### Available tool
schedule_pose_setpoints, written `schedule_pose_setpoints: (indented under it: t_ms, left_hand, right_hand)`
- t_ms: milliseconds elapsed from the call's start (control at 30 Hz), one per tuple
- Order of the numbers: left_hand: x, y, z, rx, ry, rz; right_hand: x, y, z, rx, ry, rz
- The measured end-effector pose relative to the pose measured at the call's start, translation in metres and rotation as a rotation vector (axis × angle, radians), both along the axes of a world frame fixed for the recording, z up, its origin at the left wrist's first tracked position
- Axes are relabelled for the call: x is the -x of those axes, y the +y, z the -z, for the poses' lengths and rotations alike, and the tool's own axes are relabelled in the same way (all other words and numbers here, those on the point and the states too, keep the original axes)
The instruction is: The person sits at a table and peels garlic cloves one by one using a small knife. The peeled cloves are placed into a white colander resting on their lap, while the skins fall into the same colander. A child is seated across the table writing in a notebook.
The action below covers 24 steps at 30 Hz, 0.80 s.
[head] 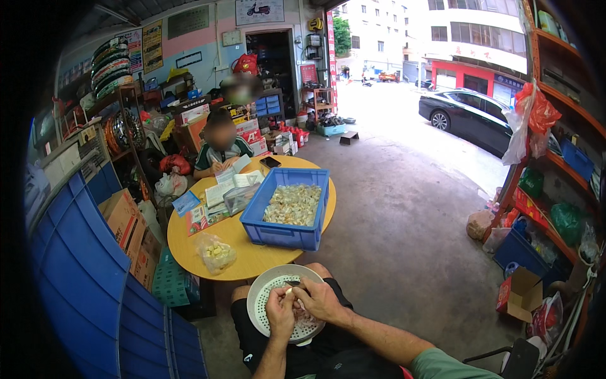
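A round perforated steamer tray (261,312) in a pale pan rests on my lap, with thin pinkish peelings (305,318) in it. Above it my left hand (280,310) pinches a small whitish piece (288,291), perhaps a garlic clove. My right hand (316,298) touches the same piece and holds a small knife (292,283), whose dark blade points left. On the round yellow table (184,246) ahead stands a blue plastic crate (284,233) filled with many pale, papery pieces (293,203). A clear plastic bag (216,253) of pale yellow pieces lies left of it.
Across the table a person (222,147) writes on papers. Open books (218,194), a clear case (240,196) and a phone (270,162) lie near the crate. Blue panels (94,284) stand at left; an orange shelf (544,227) and an open cardboard box (521,296) are at right.
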State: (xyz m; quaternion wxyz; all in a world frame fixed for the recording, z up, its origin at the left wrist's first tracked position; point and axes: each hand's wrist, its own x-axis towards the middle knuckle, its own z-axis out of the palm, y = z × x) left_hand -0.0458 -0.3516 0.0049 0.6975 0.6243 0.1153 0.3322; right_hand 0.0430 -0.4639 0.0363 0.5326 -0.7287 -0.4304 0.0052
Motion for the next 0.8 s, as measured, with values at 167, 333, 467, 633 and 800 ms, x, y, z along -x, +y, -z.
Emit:
schedule_pose_setpoints:
  t_ms: [167, 333, 467, 633, 800]
  left_hand:
    - [0.001, -0.011, -0.016, 0.004, -0.073, -0.034]
    - [0.003, -0.012, -0.017, -0.045, -0.053, -0.038]
    - [-0.001, -0.011, -0.01, -0.025, -0.055, -0.015]
    - [0.0, -0.011, -0.006, -0.029, -0.046, -0.033]
    - [-0.001, -0.004, -0.004, -0.128, 0.001, -0.101]
  right_hand:
    - [-0.005, 0.002, 0.0, -0.061, -0.081, 0.042]
    - [-0.006, 0.003, 0.006, -0.07, -0.072, 0.029]
    - [-0.01, 0.001, 0.007, -0.042, -0.021, -0.01]
    - [-0.011, 0.001, -0.001, -0.029, 0.049, -0.058]
    - [-0.014, -0.002, -0.004, 0.044, 0.189, -0.161]
